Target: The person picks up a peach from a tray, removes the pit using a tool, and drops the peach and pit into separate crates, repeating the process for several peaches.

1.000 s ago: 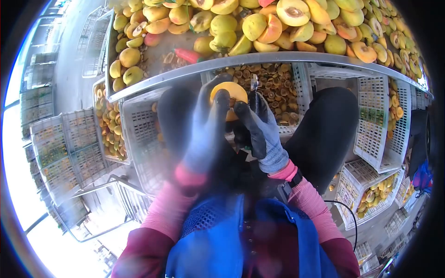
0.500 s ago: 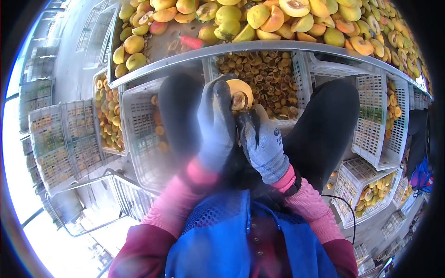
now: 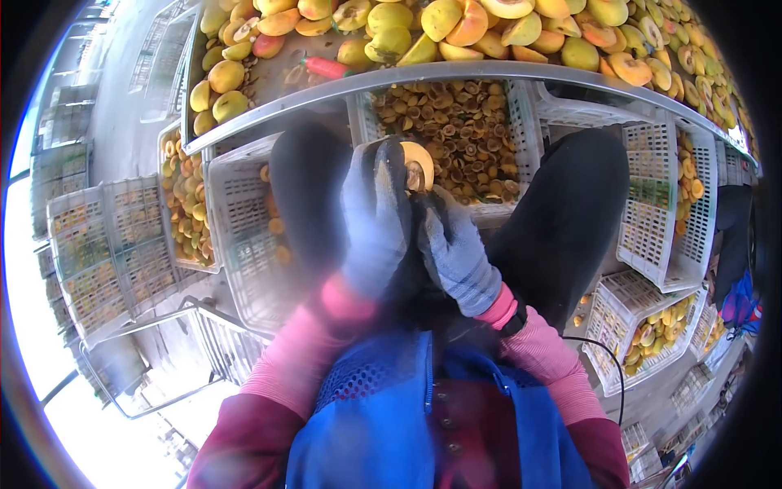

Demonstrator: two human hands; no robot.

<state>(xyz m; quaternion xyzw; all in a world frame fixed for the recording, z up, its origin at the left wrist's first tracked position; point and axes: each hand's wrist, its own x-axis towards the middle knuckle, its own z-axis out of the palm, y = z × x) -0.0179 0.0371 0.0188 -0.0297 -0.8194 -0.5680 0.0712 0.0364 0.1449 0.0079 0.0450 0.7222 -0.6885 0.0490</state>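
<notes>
My left hand (image 3: 373, 220), in a grey-blue glove with dark fingers, is closed around a halved peach (image 3: 421, 155). The peach's cut face is turned up, with the brown pit showing in its middle. Against the lower edge of the fruit sits my right hand (image 3: 463, 257), gloved alike, its fingers pinched together. They hold a small curved pitting tool, mostly hidden by the fingers, with its tip at the pit. Below and beyond the hands, between my knees, a white crate (image 3: 531, 151) holds many brown pit pieces (image 3: 456, 122).
A metal-edged table (image 3: 383, 79) carries heaped peaches (image 3: 489, 41) and a red-handled object (image 3: 327, 68). White crates stand at the left (image 3: 236, 204) and right (image 3: 648, 191), several with peaches. A dark cable (image 3: 615, 367) hangs at the right. Another person's dark-clothed leg (image 3: 731, 236) shows at far right.
Both hands and the peach half have shifted slightly left in view. The right fingers have turned a little at the pit, and the view itself has moved slightly.
</notes>
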